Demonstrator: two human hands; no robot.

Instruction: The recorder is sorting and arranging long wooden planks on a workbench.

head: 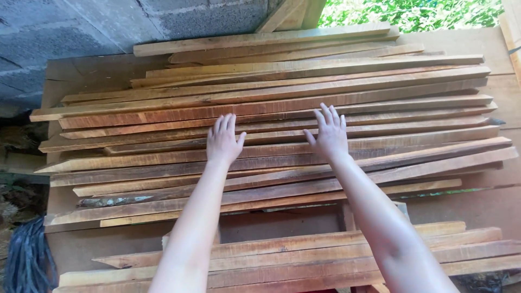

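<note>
Both my arms reach forward over a wide stack of long, thin wooden slats (271,103) laid side by side. My left hand (223,140) lies flat, palm down, fingers together, on the slats near the middle of the stack. My right hand (327,132) rests flat beside it with its fingers spread, pressing on the same layer of slats. Neither hand grips anything. The slats are reddish-brown to pale, rough-sawn, with uneven ends.
A second, lower pile of slats (304,255) lies close to me under my forearms. A grey block wall (81,27) stands at the back left, green foliage (412,12) at the back right. A dark bundle (24,260) sits at the lower left.
</note>
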